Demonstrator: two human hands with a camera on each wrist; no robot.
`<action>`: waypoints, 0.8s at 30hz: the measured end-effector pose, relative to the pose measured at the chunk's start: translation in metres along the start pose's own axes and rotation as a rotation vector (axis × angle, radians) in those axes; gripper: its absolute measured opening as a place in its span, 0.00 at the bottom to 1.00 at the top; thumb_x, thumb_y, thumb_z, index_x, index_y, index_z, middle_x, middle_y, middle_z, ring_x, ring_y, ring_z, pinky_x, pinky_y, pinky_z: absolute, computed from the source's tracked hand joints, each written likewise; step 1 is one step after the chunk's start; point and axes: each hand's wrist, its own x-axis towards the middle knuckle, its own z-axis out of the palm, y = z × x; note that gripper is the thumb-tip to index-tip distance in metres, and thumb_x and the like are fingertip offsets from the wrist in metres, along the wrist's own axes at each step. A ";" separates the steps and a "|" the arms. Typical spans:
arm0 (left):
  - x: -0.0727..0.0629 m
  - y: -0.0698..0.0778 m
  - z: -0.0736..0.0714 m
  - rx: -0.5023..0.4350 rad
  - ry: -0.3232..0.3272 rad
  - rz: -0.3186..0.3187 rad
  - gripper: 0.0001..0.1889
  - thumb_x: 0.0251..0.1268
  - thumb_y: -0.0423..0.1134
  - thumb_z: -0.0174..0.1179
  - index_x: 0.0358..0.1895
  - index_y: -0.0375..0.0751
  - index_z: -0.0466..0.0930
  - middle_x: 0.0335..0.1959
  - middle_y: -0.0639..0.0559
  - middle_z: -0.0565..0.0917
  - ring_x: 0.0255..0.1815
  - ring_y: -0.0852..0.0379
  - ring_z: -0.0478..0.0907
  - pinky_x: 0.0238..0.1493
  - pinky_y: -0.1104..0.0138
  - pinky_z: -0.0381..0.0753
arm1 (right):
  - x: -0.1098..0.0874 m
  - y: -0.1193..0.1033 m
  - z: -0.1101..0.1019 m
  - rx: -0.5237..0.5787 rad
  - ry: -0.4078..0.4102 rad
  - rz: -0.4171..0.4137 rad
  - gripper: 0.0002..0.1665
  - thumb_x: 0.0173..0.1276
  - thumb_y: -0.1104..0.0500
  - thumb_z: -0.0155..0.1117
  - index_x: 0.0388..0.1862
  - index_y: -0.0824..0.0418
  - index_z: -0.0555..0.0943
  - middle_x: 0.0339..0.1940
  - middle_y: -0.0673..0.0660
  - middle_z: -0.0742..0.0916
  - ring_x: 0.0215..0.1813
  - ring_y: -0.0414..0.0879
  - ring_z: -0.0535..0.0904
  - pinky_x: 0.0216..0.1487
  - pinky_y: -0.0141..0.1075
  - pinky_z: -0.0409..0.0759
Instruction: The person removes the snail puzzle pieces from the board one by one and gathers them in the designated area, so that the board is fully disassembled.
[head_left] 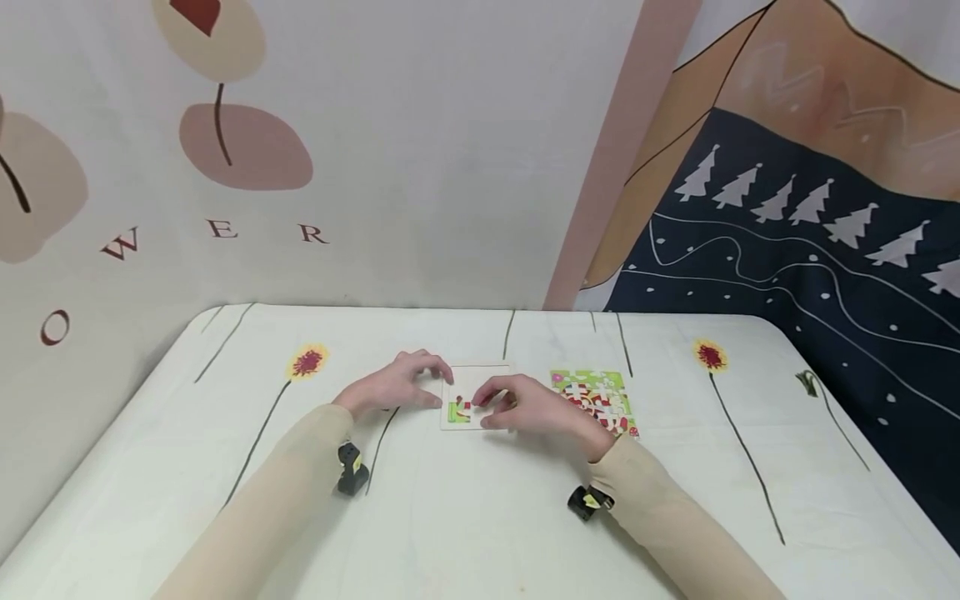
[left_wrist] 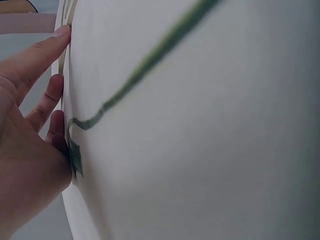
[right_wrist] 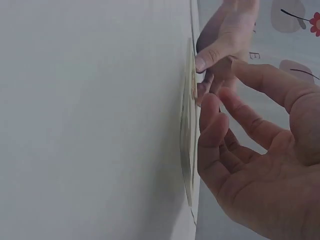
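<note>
A white puzzle tray (head_left: 467,380) lies flat between both hands, with a few joined green-and-red jigsaw pieces (head_left: 457,411) in its lower left part. The left hand (head_left: 397,383) rests at the tray's left side, its fingers and thumb spread apart at the edge. Above the tray's right half the right hand (head_left: 531,407) is loosely bent, its fingertips close beside the joined pieces. In the right wrist view its thumb (right_wrist: 267,80) and fingers stand apart with nothing visible between them. That view shows the tray edge-on (right_wrist: 188,150). The right hand covers part of the tray.
Right of the tray, partly behind the right forearm, lies a colourful spread of jigsaw pieces (head_left: 592,392) with green, red and white. The white tablecloth (head_left: 465,517) has printed flowers. A printed curtain (head_left: 420,167) hangs behind the table.
</note>
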 end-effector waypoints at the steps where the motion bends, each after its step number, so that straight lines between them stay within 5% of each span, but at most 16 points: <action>1: 0.000 -0.001 0.000 -0.003 -0.003 0.005 0.16 0.56 0.34 0.69 0.48 0.45 0.80 0.48 0.49 0.74 0.56 0.42 0.60 0.58 0.42 0.55 | 0.002 -0.001 0.001 -0.010 0.005 0.007 0.17 0.63 0.63 0.68 0.51 0.64 0.80 0.47 0.56 0.83 0.36 0.42 0.77 0.32 0.33 0.75; 15: 0.000 -0.007 0.000 -0.053 -0.019 0.042 0.16 0.56 0.34 0.68 0.48 0.43 0.80 0.48 0.48 0.74 0.54 0.46 0.66 0.58 0.45 0.60 | 0.019 -0.007 0.013 -0.152 -0.029 0.046 0.29 0.64 0.65 0.65 0.64 0.69 0.73 0.51 0.57 0.80 0.41 0.44 0.73 0.42 0.34 0.72; 24: 0.002 -0.008 0.000 -0.075 -0.014 0.052 0.16 0.56 0.34 0.68 0.49 0.42 0.80 0.48 0.48 0.74 0.54 0.46 0.65 0.59 0.42 0.58 | 0.027 -0.006 0.016 -0.131 -0.003 0.018 0.21 0.63 0.68 0.63 0.56 0.67 0.77 0.43 0.55 0.80 0.39 0.43 0.75 0.40 0.33 0.73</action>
